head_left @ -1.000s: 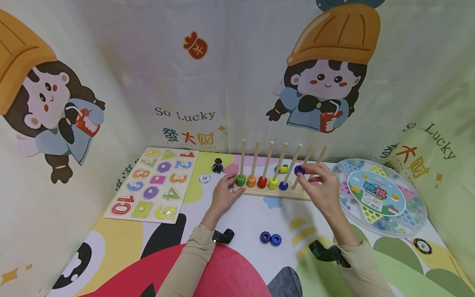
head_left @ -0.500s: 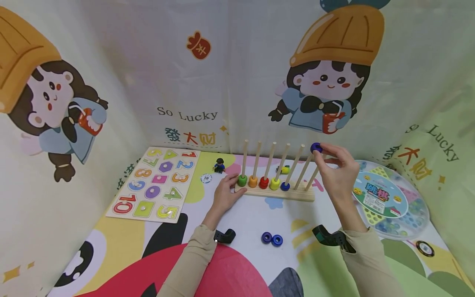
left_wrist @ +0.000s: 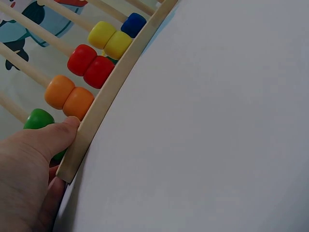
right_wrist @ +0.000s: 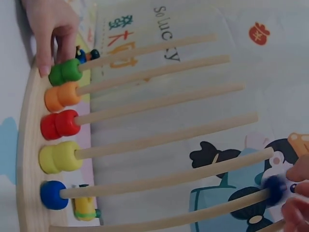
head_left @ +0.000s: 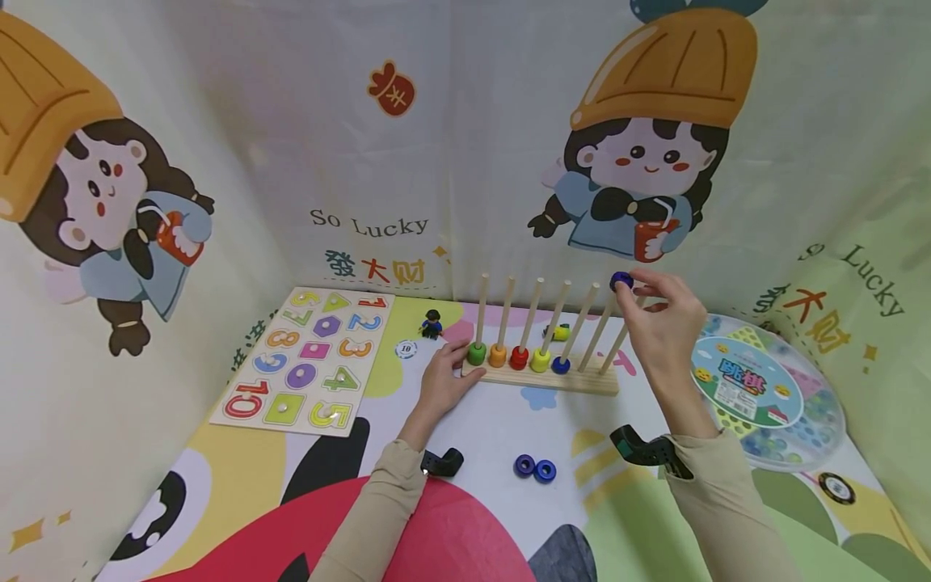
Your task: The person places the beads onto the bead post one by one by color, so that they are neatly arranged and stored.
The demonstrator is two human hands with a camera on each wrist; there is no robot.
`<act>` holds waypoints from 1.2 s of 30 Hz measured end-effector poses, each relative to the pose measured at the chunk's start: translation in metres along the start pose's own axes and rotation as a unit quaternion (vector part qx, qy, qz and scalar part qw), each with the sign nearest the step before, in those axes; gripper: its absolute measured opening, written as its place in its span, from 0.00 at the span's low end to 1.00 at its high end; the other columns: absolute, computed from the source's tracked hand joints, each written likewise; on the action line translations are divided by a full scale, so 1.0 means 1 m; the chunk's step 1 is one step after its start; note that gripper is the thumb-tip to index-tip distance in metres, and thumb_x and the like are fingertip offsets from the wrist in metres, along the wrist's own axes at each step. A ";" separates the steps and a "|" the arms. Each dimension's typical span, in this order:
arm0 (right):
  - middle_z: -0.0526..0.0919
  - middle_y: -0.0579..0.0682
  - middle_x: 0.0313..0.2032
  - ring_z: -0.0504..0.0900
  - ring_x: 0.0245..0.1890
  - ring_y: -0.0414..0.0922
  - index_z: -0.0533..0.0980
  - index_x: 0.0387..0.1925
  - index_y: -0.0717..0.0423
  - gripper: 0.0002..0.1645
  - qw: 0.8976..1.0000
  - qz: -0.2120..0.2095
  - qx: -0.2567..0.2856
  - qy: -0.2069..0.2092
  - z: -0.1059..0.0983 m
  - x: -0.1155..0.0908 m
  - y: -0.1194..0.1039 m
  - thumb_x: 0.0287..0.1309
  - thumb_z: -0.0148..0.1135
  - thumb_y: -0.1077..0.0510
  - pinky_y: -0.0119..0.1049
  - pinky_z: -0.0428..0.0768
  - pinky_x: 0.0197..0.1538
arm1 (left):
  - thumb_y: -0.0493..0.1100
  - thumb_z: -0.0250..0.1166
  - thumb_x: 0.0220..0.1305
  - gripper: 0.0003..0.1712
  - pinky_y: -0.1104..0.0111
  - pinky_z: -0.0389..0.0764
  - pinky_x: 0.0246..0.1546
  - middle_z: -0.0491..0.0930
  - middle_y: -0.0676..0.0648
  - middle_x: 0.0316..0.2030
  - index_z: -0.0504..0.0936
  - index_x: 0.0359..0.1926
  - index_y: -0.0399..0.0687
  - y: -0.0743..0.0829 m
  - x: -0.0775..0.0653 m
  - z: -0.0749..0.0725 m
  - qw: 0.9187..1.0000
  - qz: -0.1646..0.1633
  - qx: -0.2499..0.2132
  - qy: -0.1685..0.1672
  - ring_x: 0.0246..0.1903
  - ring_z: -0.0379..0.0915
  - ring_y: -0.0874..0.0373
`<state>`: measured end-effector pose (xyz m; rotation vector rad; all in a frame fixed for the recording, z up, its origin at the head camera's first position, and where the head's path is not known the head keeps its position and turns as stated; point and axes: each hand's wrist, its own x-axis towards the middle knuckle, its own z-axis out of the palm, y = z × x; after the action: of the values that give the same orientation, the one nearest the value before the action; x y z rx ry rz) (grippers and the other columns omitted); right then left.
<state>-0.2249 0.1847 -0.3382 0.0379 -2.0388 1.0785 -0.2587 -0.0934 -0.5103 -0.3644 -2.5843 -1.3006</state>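
Observation:
My left hand (head_left: 444,380) grips the left end of a wooden peg stand (head_left: 582,383), thumb on the front edge beside the green beads (left_wrist: 39,119). From left to right the pegs carry pairs of orange beads (left_wrist: 63,93), red beads (left_wrist: 99,71) and yellow beads (left_wrist: 117,44), then a single blue bead (head_left: 561,365). The two rightmost pegs have bare lower ends. My right hand (head_left: 665,319) pinches a dark blue-purple bead (head_left: 621,280) at the top of the sixth peg (right_wrist: 227,209). Two loose beads, one purplish (head_left: 524,466) and one blue (head_left: 545,471), lie side by side on the table.
A number-and-shape puzzle board (head_left: 301,364) lies at the left. Behind the stand are a small toy figure (head_left: 431,325), a white round chip (head_left: 406,349) and a yellow-green toy (head_left: 558,332). A round checkers box (head_left: 771,396) and a black chip (head_left: 836,488) lie right.
My right hand has lifted the dark bead up and right, from low by the pegs to the sixth peg's top. Over the last half second it shifts only slightly. My left hand stays on the stand.

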 end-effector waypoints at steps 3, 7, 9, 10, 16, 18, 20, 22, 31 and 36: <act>0.83 0.59 0.44 0.80 0.37 0.47 0.83 0.46 0.65 0.16 1.000 -0.003 -0.009 -0.003 -0.003 -0.001 -0.002 0.60 0.67 0.58 0.20 0.72 0.36 | 0.46 0.72 0.60 0.31 0.60 0.80 0.50 0.74 0.42 0.61 0.78 0.60 0.35 0.000 0.000 0.001 1.000 -0.001 0.000 -0.002 0.52 0.74 0.49; 0.83 0.58 0.43 0.79 0.36 0.38 0.83 0.46 0.64 0.16 1.000 -0.005 0.011 -0.011 -0.009 -0.009 -0.001 0.60 0.67 0.58 0.22 0.74 0.37 | 0.46 0.72 0.60 0.31 0.61 0.80 0.51 0.74 0.42 0.61 0.78 0.61 0.36 0.001 0.002 0.002 1.000 -0.001 -0.005 -0.004 0.53 0.74 0.49; 0.84 0.57 0.41 0.78 0.36 0.32 0.84 0.45 0.64 0.14 0.999 -0.005 0.022 -0.022 -0.011 -0.016 0.002 0.59 0.68 0.59 0.21 0.74 0.38 | 0.46 0.72 0.60 0.31 0.61 0.80 0.52 0.74 0.43 0.62 0.77 0.61 0.36 0.001 0.002 0.002 1.000 -0.004 -0.007 -0.006 0.54 0.73 0.49; 0.84 0.57 0.41 0.78 0.35 0.30 0.84 0.45 0.64 0.14 0.999 -0.004 0.027 -0.031 -0.012 -0.021 0.004 0.59 0.68 0.60 0.20 0.75 0.38 | 0.46 0.72 0.60 0.31 0.61 0.80 0.53 0.74 0.43 0.62 0.77 0.61 0.37 0.001 0.003 0.002 1.000 -0.005 -0.007 -0.006 0.55 0.73 0.49; 0.86 0.58 0.38 0.77 0.33 0.28 0.84 0.41 0.65 0.10 0.992 0.031 0.062 -0.110 -0.010 -0.054 0.023 0.55 0.70 0.66 0.18 0.75 0.36 | 0.45 0.72 0.60 0.31 0.61 0.80 0.53 0.74 0.42 0.62 0.77 0.61 0.36 0.001 0.003 0.002 1.000 0.001 -0.007 -0.002 0.56 0.73 0.48; 0.86 0.60 0.38 0.77 0.33 0.27 0.84 0.40 0.66 0.10 0.986 0.042 0.073 -0.145 -0.010 -0.065 0.025 0.55 0.70 0.68 0.18 0.76 0.35 | 0.45 0.72 0.60 0.31 0.61 0.80 0.53 0.74 0.42 0.62 0.77 0.61 0.36 0.001 0.003 0.002 1.000 0.004 -0.008 -0.001 0.56 0.73 0.48; 0.86 0.62 0.37 0.79 0.33 0.28 0.83 0.39 0.68 0.09 0.979 0.039 0.081 -0.184 -0.010 -0.076 0.022 0.54 0.69 0.70 0.20 0.77 0.35 | 0.45 0.72 0.60 0.31 0.61 0.80 0.54 0.74 0.42 0.62 0.78 0.61 0.36 0.000 0.003 0.002 1.000 0.004 -0.009 -0.001 0.57 0.72 0.48; 0.85 0.64 0.36 0.81 0.33 0.32 0.82 0.39 0.71 0.10 0.969 0.029 0.091 -0.230 -0.011 -0.086 0.020 0.52 0.68 0.73 0.23 0.79 0.34 | 0.45 0.72 0.59 0.31 0.61 0.79 0.54 0.74 0.42 0.62 0.78 0.61 0.36 0.000 0.002 0.001 1.000 0.003 -0.011 -0.002 0.58 0.72 0.48; 0.87 0.58 0.38 0.85 0.34 0.47 0.83 0.45 0.64 0.17 0.911 -0.004 0.119 -0.395 0.003 -0.134 0.055 0.51 0.73 0.68 0.39 0.83 0.35 | 0.44 0.73 0.59 0.31 0.61 0.79 0.55 0.74 0.42 0.62 0.77 0.61 0.35 -0.001 0.003 0.001 1.000 0.000 -0.019 -0.002 0.58 0.71 0.47; 0.87 0.53 0.39 0.84 0.35 0.49 0.82 0.47 0.61 0.20 0.886 -0.007 0.146 -0.439 0.008 -0.151 0.063 0.50 0.76 0.62 0.35 0.81 0.36 | 0.44 0.73 0.59 0.31 0.62 0.79 0.56 0.74 0.42 0.62 0.78 0.60 0.35 -0.002 0.002 0.001 1.000 -0.003 -0.015 -0.003 0.58 0.71 0.48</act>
<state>-0.1525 0.1703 -0.4841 0.8325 -2.6039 1.5274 -0.2613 -0.0931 -0.5118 -0.3664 -2.5749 -1.3427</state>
